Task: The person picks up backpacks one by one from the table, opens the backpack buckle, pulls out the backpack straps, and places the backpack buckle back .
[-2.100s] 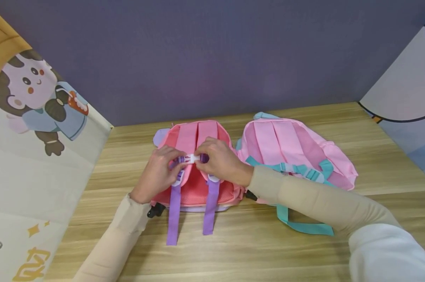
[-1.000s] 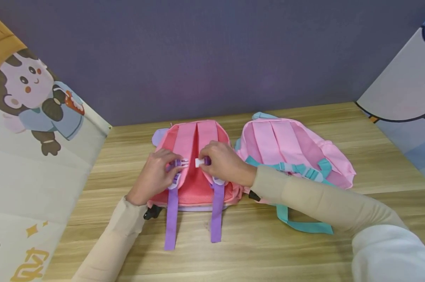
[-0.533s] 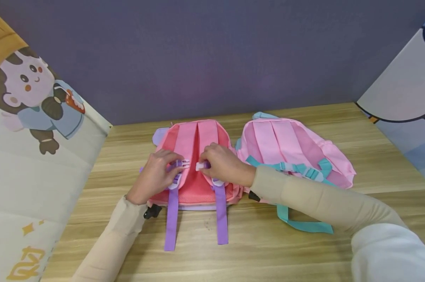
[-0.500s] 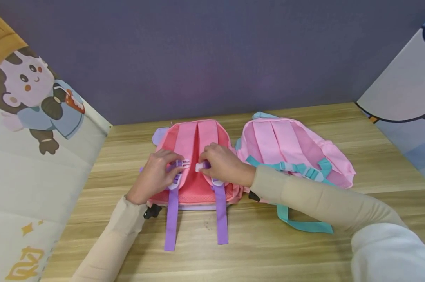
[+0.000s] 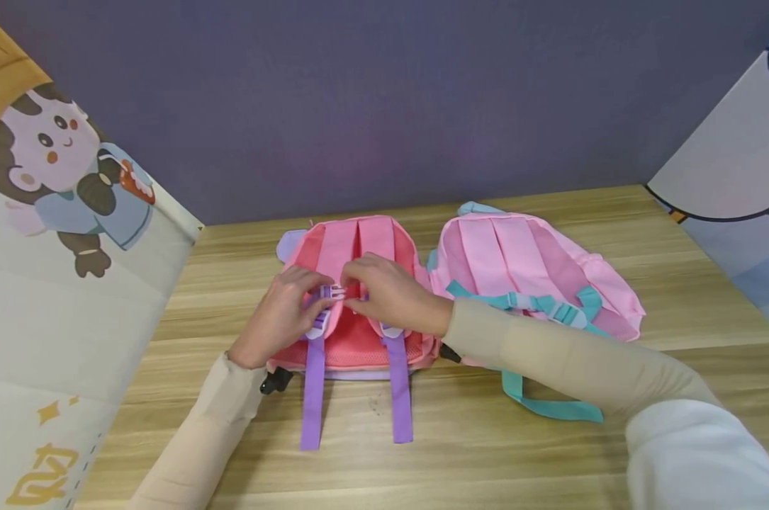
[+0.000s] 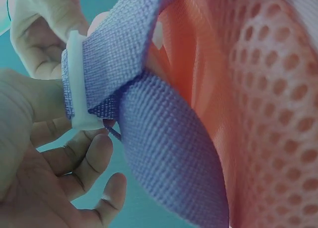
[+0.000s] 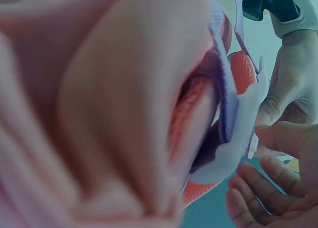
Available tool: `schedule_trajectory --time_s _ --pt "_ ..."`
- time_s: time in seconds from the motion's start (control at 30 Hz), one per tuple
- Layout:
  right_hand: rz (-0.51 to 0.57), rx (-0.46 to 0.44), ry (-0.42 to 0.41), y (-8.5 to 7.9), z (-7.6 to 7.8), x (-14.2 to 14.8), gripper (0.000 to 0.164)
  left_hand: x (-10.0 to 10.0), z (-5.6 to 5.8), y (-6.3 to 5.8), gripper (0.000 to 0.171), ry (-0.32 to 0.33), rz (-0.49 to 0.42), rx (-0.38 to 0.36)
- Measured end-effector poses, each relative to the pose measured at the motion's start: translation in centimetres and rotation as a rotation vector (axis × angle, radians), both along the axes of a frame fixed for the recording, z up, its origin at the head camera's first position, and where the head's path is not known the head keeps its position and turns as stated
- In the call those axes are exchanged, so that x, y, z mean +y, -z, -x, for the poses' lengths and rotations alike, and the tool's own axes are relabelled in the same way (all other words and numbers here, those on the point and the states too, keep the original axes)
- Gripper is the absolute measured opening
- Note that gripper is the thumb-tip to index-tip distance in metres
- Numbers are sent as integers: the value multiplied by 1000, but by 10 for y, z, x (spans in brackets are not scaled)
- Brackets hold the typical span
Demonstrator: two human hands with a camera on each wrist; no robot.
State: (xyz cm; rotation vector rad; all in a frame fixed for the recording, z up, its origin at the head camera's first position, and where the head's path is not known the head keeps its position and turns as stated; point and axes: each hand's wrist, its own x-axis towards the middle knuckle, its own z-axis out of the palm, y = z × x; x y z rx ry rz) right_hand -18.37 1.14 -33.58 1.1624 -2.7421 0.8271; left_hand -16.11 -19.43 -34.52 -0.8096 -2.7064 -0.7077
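In the head view a coral backpack (image 5: 371, 241) lies with its shoulder straps up. My left hand (image 5: 282, 308) pinches the white pronged half of a chest buckle (image 5: 336, 292) on a purple strap. In the left wrist view its thumb and fingers are around a white strap fitting (image 6: 77, 84) with purple webbing (image 6: 117, 54) through it. From the other side my right hand (image 5: 390, 290) brings its thumb and index fingertips together right at the prongs; they hide most of the buckle there. In the right wrist view that thumb meets a small white plastic tip (image 7: 252, 146).
Touching it on the right is a light pink backpack (image 5: 518, 248) with turquoise straps (image 5: 550, 411). Two purple strap ends (image 5: 312, 404) trail over the wooden table (image 5: 461, 460). A dark wall (image 5: 384, 106) stands behind, with printed panels on both sides. Black pieces (image 5: 276, 381) show by both cuffs.
The buckle halves, joined at first, were pulled apart, with a gap between the hands. Now my right hand has come back left against the prongs. Its purple strap end has shifted right.
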Motion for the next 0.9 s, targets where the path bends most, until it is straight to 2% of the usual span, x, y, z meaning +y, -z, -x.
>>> schedule_trajectory --time_s 0.13,0.37,0.7,0.9 --pt "13 3 -12 -3 2 -5 21 1 0 -2 31 -5 -12 -5" --pt "29 3 -40 -4 7 -10 17 1 -1 -4 31 8 -49 30" --pt "66 13 -28 -8 7 -12 14 -1 -4 -8 38 -14 -66 -43" --pt "94 6 -10 -12 7 -10 13 -5 -5 -11 33 -36 -76 -59"
